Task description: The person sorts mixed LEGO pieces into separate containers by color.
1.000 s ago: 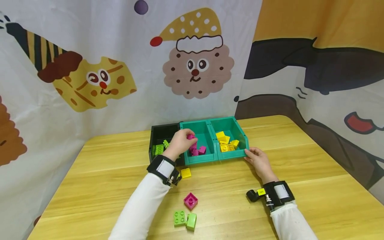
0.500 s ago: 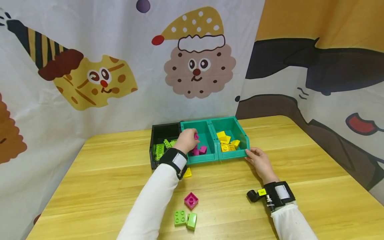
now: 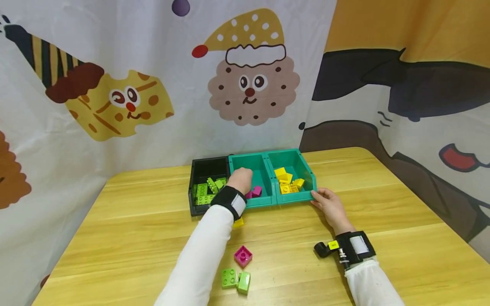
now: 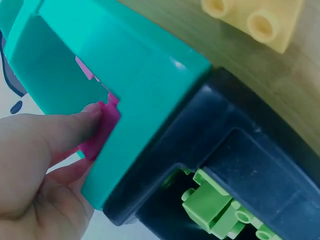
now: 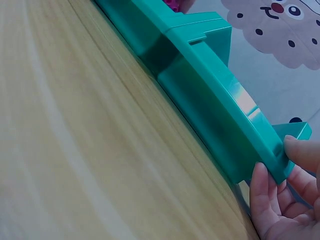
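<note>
My left hand (image 3: 241, 180) reaches into the middle teal bin (image 3: 261, 204). In the left wrist view its thumb and fingers pinch a magenta toy brick (image 4: 101, 131) beside the bin's wall. More magenta bricks (image 3: 257, 191) lie in that bin, partly hidden by the hand. At the right teal bin (image 3: 296, 198), my right hand (image 3: 330, 207) grips the front corner between thumb and fingers. Yellow bricks (image 3: 285, 188) fill part of this bin. On the left, a black bin (image 3: 193, 211) holds several green bricks (image 3: 205, 199).
Nearer on the wooden table (image 3: 291, 267) lie a magenta brick (image 3: 243, 256) and two green bricks, one a flat square (image 3: 229, 278), the other rounded (image 3: 243, 283). A yellow brick (image 3: 239, 223) lies before the bins, partly behind the left wrist. A printed curtain (image 3: 183, 140) hangs behind.
My left hand has moved slightly right and lower into the middle bin, turning so its back faces the head camera and hides the pinched brick. My right hand stays at the bin's corner.
</note>
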### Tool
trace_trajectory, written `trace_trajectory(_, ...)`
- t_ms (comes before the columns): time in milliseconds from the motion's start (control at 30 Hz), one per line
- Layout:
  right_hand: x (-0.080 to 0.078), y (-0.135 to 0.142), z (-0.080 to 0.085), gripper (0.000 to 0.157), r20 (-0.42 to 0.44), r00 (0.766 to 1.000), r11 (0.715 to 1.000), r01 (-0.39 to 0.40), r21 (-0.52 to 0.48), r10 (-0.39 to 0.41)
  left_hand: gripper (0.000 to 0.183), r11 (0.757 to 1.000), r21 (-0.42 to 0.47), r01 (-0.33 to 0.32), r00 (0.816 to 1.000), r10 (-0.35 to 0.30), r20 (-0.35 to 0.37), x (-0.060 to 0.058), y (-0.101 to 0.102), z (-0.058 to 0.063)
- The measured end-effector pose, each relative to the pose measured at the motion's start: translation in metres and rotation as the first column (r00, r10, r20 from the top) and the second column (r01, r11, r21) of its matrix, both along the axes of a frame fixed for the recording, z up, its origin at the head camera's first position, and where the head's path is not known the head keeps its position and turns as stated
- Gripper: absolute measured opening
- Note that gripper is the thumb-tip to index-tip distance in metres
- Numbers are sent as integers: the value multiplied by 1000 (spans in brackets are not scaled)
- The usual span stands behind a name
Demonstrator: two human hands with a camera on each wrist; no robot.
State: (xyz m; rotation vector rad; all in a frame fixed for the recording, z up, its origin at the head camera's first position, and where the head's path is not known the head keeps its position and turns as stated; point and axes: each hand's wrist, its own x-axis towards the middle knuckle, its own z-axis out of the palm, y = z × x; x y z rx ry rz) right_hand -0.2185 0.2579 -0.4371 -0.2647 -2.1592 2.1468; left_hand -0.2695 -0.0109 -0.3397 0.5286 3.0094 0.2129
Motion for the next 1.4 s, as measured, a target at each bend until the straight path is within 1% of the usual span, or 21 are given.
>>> trace_trajectory(167, -1, 1, -1, 26, 0, 1000, 1000, -9, 9, 9, 13, 1000, -25, 8, 1000, -9, -23, 2, 2, 0)
trace_trajectory(267, -1, 1, -1, 24, 4, 1000, 1000, -11, 19, 11, 14, 999, -33, 10, 1000, -10, -8, 3, 3, -1)
trace_trajectory(333, -1, 1, -1, 23, 4, 1000, 1000, -11, 20, 11, 19, 998, -51, 26, 1000, -26, 1, 5, 3, -3)
trace_trajectory(500, -1, 0, -1, 24, -5, 1000, 1000, -10, 17, 10, 39, 994, -87, 59, 998, -57, 25, 7, 5, -6)
trace_trajectory(667, -1, -1, 0, 26, -6, 1000, 1000, -5, 17, 5, 43, 995, -96, 39, 997, -33, 69, 8, 6, -7)
trace_trajectory(767, -1, -1, 0, 27, -4, 1000, 1000, -5, 24, 5, 44, 990, -136, 30, 997, -19, 78, 8, 8, -8)
trace_trajectory(900, -1, -1, 0, 27, 2, 1000, 1000, -4, 28, 4, 47, 984, -173, 36, 996, -22, 86, 7, 10, -12)
trace_trajectory(967, -1, 0, -1, 27, 3, 1000, 1000, -2, 26, 2, 48, 987, -159, 35, 996, -21, 90, 7, 11, -14)
trace_trajectory(1067, -1, 0, -1, 28, 7, 1000, 1000, -4, 27, 4, 50, 995, -99, 20, 996, -11, 90, 7, 10, -13)
trace_trajectory(1167, -1, 0, -1, 28, 8, 1000, 1000, -5, 23, 4, 54, 999, -36, 13, 995, -9, 101, 8, 9, -11)
trace_trajectory(1267, -1, 0, -1, 28, 10, 1000, 1000, -4, 30, 4, 55, 1000, 18, 22, 993, -24, 115, 9, 8, -6)
trace_trajectory(1400, 0, -1, 1, 31, 16, 1000, 999, -4, 46, 3, 51, 996, 69, 51, 992, -59, 108, 11, 7, 1)
